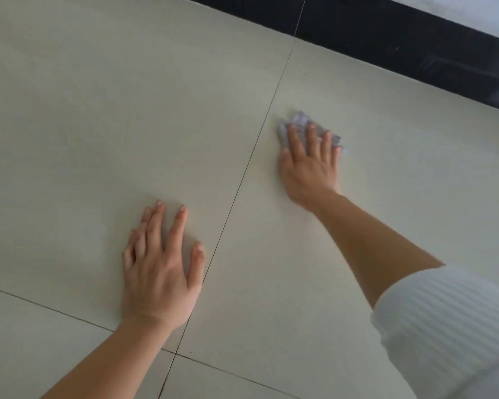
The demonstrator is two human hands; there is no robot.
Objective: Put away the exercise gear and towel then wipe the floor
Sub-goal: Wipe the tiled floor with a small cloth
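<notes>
Grey, crumpled cloth (299, 119) lay on the floor (113, 96) directly under the right hand (308, 165). Only its edges showed beyond the fingertips and on the thumb side. The grip of this hand was not closed: the fingers were straight and spread apart, and they pressed the cloth against the tile instead of clamping it. The left hand (159, 266) held nothing. Its grip was also apart, palm down on the floor, well behind the wiping grip and across a thin grout line (242, 180). It seemed to support the body.

The step in hand was, in my judgement, the wiping of the floor. No exercise gear and no towel were in view, so I could not tell where they were.

To do this step well, the pressure should probably come from the whole palm and not only from the fingertips, because a bunched cloth under straight fingers can slip out or roll. Spreading the cloth wider under the grip would cover more tile in each stroke. Strokes should overlap and cross the grout line on the thumb side of the grip, where dirt likely collects. Ahead of the grip ran a dark skirting (401, 44), and the strip of floor along it could easily be missed. The white ribbed sleeve (450, 326), far behind the grip, left the forearm bare, so it was not near the floor.
</notes>
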